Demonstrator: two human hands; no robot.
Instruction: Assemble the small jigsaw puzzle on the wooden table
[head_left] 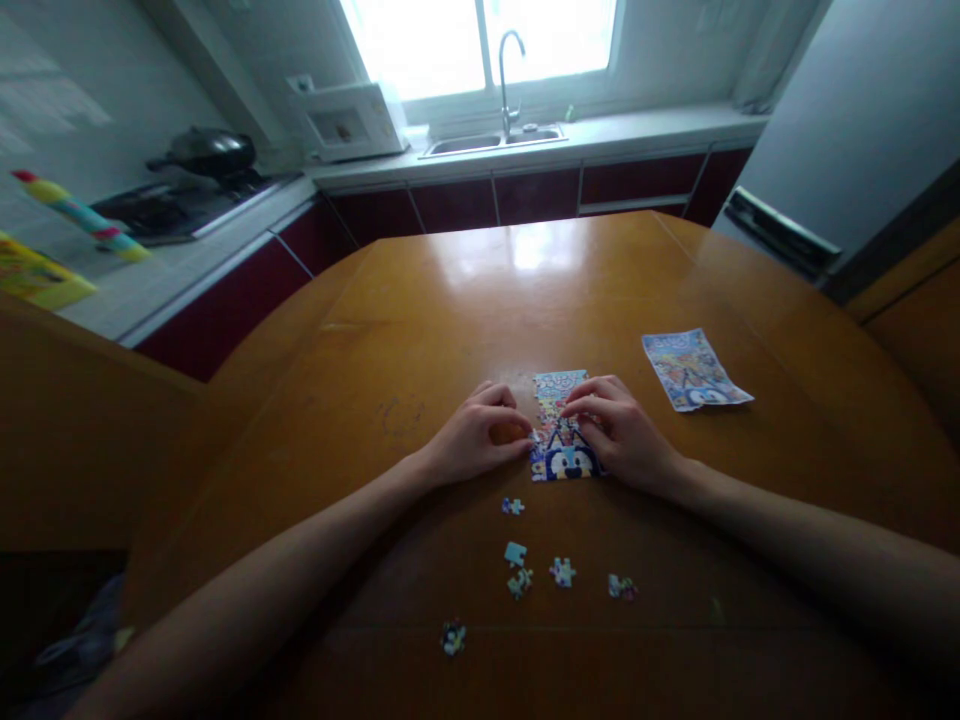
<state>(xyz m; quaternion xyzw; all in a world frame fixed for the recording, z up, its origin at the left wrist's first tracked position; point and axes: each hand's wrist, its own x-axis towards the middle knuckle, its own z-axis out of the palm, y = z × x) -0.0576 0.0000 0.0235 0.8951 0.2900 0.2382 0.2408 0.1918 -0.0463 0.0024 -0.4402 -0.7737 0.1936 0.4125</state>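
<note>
A partly assembled jigsaw puzzle lies flat on the wooden table, with a blue cartoon dog face along its near edge. My left hand is at the puzzle's left edge, its thumb and index finger closed together on that edge. From the right, my right hand reaches over the puzzle, its fingers bent and their tips close together on the middle. Whatever sits between those tips is too small to make out. Loose pieces lie nearer me: a puzzle piece, a pale blue piece and several others.
A creased reference picture sheet rests to the right on the table. Beyond the table are a counter with a sink, a microwave and a stove with a dark pan. A fridge stands at right.
</note>
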